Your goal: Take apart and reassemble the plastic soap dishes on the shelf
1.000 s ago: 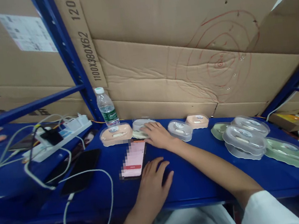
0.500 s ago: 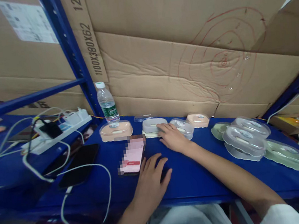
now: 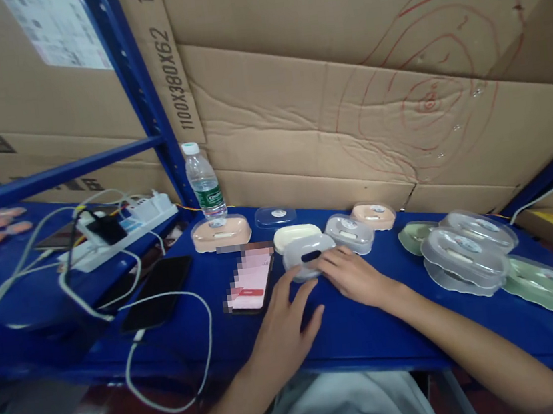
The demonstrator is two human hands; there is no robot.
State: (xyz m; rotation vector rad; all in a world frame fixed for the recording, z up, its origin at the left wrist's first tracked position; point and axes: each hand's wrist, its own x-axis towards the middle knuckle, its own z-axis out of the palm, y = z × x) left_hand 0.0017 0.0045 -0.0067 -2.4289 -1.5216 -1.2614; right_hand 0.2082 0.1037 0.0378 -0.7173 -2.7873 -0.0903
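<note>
A grey oval cover with a dark slot [image 3: 298, 250] is in front of a cream oval base [image 3: 296, 234]. My right hand [image 3: 352, 273] grips the cover's right edge. My left hand [image 3: 284, 317] is open, thumb and fingers apart; its fingertips are at the cover's front left edge, and I cannot tell whether they touch it. Left of that hand lies a phone with a lit, partly blurred screen [image 3: 254, 280]. A clear oval lid with a round sticker [image 3: 276, 217] lies behind the base. A grey oval box under a clear lid [image 3: 350, 233] sits behind my right hand.
Peach oval boxes stand at the left [image 3: 221, 234] and right [image 3: 373, 215] rear. A water bottle [image 3: 207, 185] stands behind the left one. Stacked grey boxes [image 3: 464, 258] and a green dish [image 3: 548, 284] lie right. A dark phone [image 3: 158, 292], cables and a power strip [image 3: 118, 233] lie left.
The grey cover has come off the cream base and moved toward me in my right hand, tilting to show its slot. My left hand has moved up to its front edge.
</note>
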